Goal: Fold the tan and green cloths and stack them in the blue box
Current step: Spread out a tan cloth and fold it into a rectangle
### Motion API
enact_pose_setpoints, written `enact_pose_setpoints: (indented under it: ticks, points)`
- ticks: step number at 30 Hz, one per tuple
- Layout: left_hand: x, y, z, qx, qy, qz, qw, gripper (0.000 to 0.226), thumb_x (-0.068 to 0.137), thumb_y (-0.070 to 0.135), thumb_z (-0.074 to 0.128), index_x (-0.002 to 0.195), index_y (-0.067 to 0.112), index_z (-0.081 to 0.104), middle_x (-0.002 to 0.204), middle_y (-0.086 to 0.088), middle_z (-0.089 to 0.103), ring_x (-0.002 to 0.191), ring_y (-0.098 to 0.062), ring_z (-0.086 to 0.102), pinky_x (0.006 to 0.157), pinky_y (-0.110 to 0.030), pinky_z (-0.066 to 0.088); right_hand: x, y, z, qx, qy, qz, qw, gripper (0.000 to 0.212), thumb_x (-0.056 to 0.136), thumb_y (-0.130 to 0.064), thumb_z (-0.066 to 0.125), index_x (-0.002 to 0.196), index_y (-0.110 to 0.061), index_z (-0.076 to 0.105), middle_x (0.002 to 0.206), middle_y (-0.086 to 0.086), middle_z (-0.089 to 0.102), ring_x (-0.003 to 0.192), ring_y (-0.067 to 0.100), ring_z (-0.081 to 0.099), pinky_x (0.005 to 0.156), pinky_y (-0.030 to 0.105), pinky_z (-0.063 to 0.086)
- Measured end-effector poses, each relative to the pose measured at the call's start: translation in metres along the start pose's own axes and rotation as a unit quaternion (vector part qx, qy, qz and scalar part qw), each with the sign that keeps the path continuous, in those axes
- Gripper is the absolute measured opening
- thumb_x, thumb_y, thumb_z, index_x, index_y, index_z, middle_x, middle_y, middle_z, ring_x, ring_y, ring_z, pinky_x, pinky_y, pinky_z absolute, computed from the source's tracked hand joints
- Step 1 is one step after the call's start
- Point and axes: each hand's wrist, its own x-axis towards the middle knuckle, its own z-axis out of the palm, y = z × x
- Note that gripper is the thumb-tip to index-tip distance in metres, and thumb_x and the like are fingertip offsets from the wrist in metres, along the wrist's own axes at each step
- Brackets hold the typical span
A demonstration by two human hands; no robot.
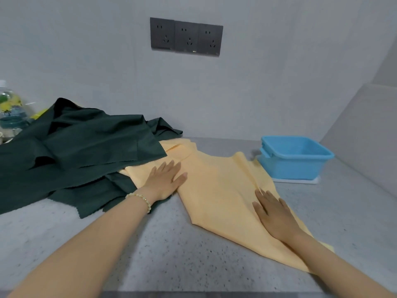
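Tan cloth (217, 186) pressed flat on the surface (150, 244)
Green cloth (81, 147) overlapped its far corner; blue box (296, 166) stood beside it. Left hand (165, 179) and right hand (275, 214) were laid open-fingered upon it.

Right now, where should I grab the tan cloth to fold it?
Pinch the tan cloth at its near right corner, coming from the front edge of the counter: that corner lies free, while the far left end is under the green cloth.

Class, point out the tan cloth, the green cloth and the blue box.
tan cloth (217, 190): head view, flat middle.
green cloth (86, 143): head view, top fold.
blue box (294, 166): head view, front wall.
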Motion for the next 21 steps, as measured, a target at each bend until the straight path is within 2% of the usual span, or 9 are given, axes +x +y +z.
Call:
enact_pose_setpoints:
  ticks: [4,9,11,12,13,15,16,18,21]
  points:
    - [-0.002,0.02,0.007,0.073,-0.072,-0.007,0.995,0.069,0.094,0.065,0.005,0.153,0.031,0.001,0.161,0.001,-0.005,0.147,-0.02,-0.011,0.118,-0.041,-0.01,0.004,-0.007,-0.009,0.03,0.008,-0.013,0.999,0.054,0.099,-0.05,0.026,0.15,-0.034,0.017,0.16,-0.004,0.004,0.147,0.015,0.004,0.119,0.038,0.004]
    - [-0.014,0.038,0.016,0.107,-0.074,-0.001,0.991,0.076,0.089,0.072,0.008,0.153,0.031,0.003,0.161,-0.002,-0.002,0.148,-0.021,-0.006,0.118,-0.038,-0.008,0.041,-0.037,-0.018,0.05,0.021,-0.056,0.997,0.052,0.099,-0.052,0.028,0.148,-0.039,0.02,0.16,-0.001,0.001,0.147,0.02,-0.002,0.119,0.04,0.003]
    - [-0.018,0.043,0.009,0.119,-0.083,0.028,0.989,0.08,0.087,0.075,0.008,0.152,0.03,0.018,0.158,-0.006,0.018,0.146,-0.023,0.013,0.118,-0.038,0.004,0.056,-0.039,-0.018,0.025,0.004,-0.043,0.999,0.052,0.1,-0.05,0.023,0.15,-0.037,0.017,0.16,-0.002,0.0,0.147,0.02,-0.002,0.119,0.04,0.003]
    - [-0.019,0.044,0.004,0.114,-0.083,0.041,0.989,0.08,0.086,0.077,0.008,0.147,0.03,0.032,0.151,-0.007,0.036,0.141,-0.025,0.029,0.114,-0.037,0.017,0.06,-0.037,-0.016,0.006,-0.011,-0.038,0.999,0.052,0.1,-0.05,0.021,0.15,-0.036,0.014,0.16,-0.002,0.0,0.147,0.02,-0.002,0.118,0.04,0.002]
    - [-0.02,0.045,-0.002,0.104,-0.073,0.051,0.991,0.079,0.085,0.077,0.009,0.136,0.03,0.047,0.137,-0.006,0.053,0.129,-0.026,0.044,0.106,-0.035,0.031,0.063,-0.033,-0.013,-0.014,-0.031,-0.035,0.999,0.052,0.101,-0.05,0.018,0.151,-0.036,0.012,0.16,-0.002,0.0,0.147,0.02,-0.002,0.118,0.04,0.001]
    - [-0.018,0.044,-0.012,0.097,-0.018,0.07,0.993,0.069,0.09,0.071,0.013,0.117,0.024,0.056,0.118,-0.006,0.065,0.112,-0.027,0.056,0.094,-0.036,0.042,0.061,-0.025,-0.008,-0.033,-0.057,-0.029,0.997,0.052,0.1,-0.05,0.016,0.15,-0.037,0.008,0.16,-0.003,0.0,0.147,0.018,-0.002,0.118,0.039,0.0]
    - [-0.015,0.043,-0.014,0.1,0.011,0.078,0.992,0.063,0.094,0.064,0.016,0.125,0.022,0.053,0.126,-0.007,0.061,0.117,-0.027,0.053,0.098,-0.037,0.04,0.058,-0.021,-0.006,-0.03,-0.061,-0.028,0.997,0.052,0.1,-0.05,0.016,0.15,-0.038,0.008,0.16,-0.004,0.0,0.147,0.017,-0.002,0.118,0.039,-0.001]
    - [-0.008,0.039,-0.013,0.097,0.034,0.074,0.992,0.059,0.1,0.053,0.02,0.148,0.022,0.03,0.151,-0.007,0.037,0.138,-0.026,0.033,0.113,-0.037,0.025,0.05,-0.013,-0.003,-0.018,-0.06,-0.033,0.997,0.052,0.1,-0.051,0.017,0.15,-0.039,0.008,0.16,-0.006,-0.001,0.147,0.016,-0.002,0.118,0.038,-0.001]
    - [-0.002,0.038,-0.002,0.065,0.016,0.041,0.997,0.059,0.1,0.052,0.015,0.153,0.03,0.004,0.16,-0.01,0.007,0.147,-0.027,0.002,0.118,-0.039,0.001,0.032,-0.001,-0.002,-0.006,-0.042,-0.034,0.999,0.053,0.1,-0.051,0.02,0.15,-0.038,0.011,0.16,-0.009,0.002,0.147,0.013,0.0,0.118,0.036,0.0]
